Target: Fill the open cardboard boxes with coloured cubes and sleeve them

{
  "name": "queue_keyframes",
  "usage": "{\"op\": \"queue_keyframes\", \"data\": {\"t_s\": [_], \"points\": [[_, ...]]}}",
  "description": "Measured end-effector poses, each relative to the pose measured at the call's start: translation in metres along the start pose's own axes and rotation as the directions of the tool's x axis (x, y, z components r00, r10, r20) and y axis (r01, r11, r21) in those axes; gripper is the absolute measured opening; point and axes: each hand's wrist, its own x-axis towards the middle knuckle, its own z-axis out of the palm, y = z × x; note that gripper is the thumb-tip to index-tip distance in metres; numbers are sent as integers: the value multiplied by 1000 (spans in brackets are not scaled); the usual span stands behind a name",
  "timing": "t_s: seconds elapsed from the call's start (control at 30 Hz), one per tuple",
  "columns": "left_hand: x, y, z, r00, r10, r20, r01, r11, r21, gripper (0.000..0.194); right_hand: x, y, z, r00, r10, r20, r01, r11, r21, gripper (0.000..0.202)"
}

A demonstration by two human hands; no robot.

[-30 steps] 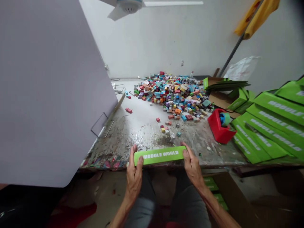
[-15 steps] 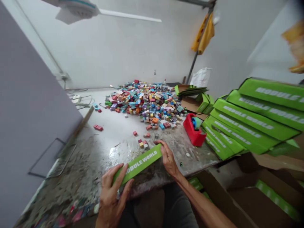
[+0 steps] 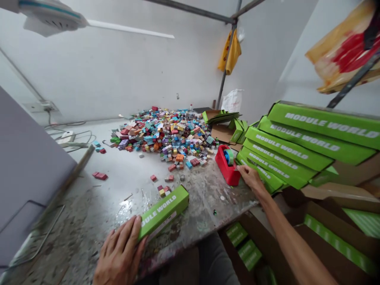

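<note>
A long green box (image 3: 163, 209) printed with white lettering lies closed on the worktable, angled away from me. My left hand (image 3: 120, 249) grips its near-left end, fingers over the top and thumb along the side. Off to the right, my right hand (image 3: 251, 177) reaches to the front of a red tape dispenser (image 3: 228, 168). Its fingertips are pinched at the cutting edge, on the tape's end, which shows only faintly. A blue-green roll of tape (image 3: 228, 156) sits in the dispenser.
Behind the box spreads a big heap of small colourful blocks (image 3: 166, 134), with a few loose blocks (image 3: 164, 190) nearer. Stacked green cartons (image 3: 285, 146) stand at right. Below the table edge, an open brown carton (image 3: 267, 241) holds green boxes. A fan (image 3: 53, 16) hangs upper left.
My right hand has let go of the box's far end and moved right to the tape dispenser. My left hand still holds the box, which now rests on the table. The view has turned right.
</note>
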Motion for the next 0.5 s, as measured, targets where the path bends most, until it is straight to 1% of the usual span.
{"op": "queue_keyframes", "data": {"t_s": [0.1, 0.2, 0.33, 0.43, 0.5], "points": [[-2, 0, 2, 1000, -2, -15, 2, 1000, -12, 67, 3, 2, 3, 989, 80, 121, -92, 991, 98, 29], [-4, 2, 3, 999, 1, -34, -1, 1000, -9, 67, 5, 0, 10, 974, 137, 179, -176, 959, 223, 28], [-3, 1, 5, 998, 4, -68, -3, 1000, 8, 64, -4, -3, 13, 974, 148, 173, -206, 895, 395, 30], [-3, 0, 6, 997, 2, -80, -1, 1000, 12, 64, -23, 0, 10, 978, 137, 157, -197, 855, 480, 34], [-3, 0, 5, 998, -7, -58, 7, 1000, 3, 65, -36, 5, 9, 984, 127, 122, -172, 851, 496, 38]]}}
